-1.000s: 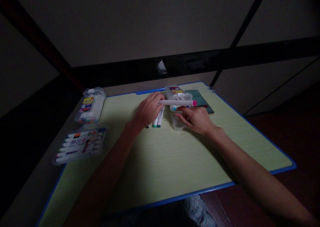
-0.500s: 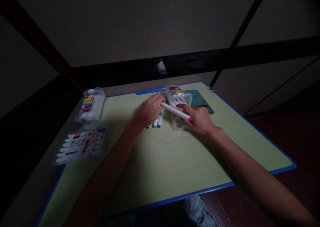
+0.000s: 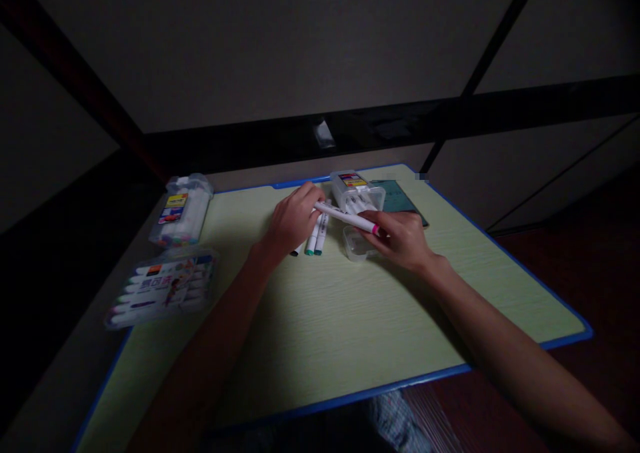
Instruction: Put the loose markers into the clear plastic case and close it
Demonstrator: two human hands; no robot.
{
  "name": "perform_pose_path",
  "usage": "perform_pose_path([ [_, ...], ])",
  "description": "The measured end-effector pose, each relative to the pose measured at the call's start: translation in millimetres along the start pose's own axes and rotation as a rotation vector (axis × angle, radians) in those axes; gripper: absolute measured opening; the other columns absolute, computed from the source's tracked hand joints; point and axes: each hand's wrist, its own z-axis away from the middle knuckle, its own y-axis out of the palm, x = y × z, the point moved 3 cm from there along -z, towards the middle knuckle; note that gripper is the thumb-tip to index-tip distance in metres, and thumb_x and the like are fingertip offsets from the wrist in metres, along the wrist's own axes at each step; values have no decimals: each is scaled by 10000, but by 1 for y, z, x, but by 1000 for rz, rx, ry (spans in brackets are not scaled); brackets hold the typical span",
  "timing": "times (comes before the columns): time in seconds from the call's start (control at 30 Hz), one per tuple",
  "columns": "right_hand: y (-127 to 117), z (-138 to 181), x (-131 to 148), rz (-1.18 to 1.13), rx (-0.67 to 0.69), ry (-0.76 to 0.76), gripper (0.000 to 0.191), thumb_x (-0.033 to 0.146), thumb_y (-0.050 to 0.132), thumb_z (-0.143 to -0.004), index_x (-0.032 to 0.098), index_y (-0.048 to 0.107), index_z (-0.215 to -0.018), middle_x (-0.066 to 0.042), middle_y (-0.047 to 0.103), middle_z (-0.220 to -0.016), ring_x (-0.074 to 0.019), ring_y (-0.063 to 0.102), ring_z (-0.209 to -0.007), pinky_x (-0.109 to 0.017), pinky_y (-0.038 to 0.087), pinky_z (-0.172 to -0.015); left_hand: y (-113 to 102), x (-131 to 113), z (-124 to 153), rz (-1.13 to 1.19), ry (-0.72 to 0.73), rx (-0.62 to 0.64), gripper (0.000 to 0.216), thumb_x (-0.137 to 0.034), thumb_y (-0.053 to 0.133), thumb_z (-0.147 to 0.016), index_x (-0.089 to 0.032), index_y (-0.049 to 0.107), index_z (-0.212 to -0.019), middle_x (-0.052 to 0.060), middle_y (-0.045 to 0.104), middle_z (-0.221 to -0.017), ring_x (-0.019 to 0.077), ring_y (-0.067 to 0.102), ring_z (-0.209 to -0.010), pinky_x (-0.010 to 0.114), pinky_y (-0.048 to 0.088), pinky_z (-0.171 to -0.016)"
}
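A white marker with a pink end [image 3: 347,218] is held slanting above the table between my two hands. My left hand [image 3: 296,217] is closed on its left end, while the fingers of my right hand [image 3: 401,234] pinch it close to the pink tip. Below my left hand lie a marker with a green end [image 3: 313,242], one with a dark teal end [image 3: 321,238] and a black-ended one [image 3: 295,252], partly covered by the hand. Just behind the held marker, a clear plastic marker case [image 3: 337,186] lies with its mouth toward me and several white markers inside.
The case's clear lid [image 3: 354,246] rests on the pale green table [image 3: 350,333]. A phone-like teal device [image 3: 400,200] lies at the back right. On the left are an upright case of markers [image 3: 193,210] and a flat marker case [image 3: 165,290] over the table's edge.
My right fingers have drawn back from the case's mouth and closed on the marker near its pink end. The marker has shifted slightly left and turned, so print shows on its barrel.
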Motion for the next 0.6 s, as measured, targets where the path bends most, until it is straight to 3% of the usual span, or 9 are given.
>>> perform_pose_path([
  [0.33,-4,0,4,-27,-74,-61,236,339,489,-816,143,608,-872,34,538,-518,-64,430,-427,-207,336,-465,1,4,0,-16,-42,-7,150,-132,444,-771,-153,586,-816,43,543,-896,136,522,-765,266,442,-674],
  [0.6,-5,1,6,-15,-47,-63,251,339,463,-827,147,604,-906,21,559,-542,-75,470,-462,-217,370,-491,1,4,0,-22,-45,-1,119,-133,442,-767,-144,558,-790,53,553,-853,154,519,-766,285,428,-667],
])
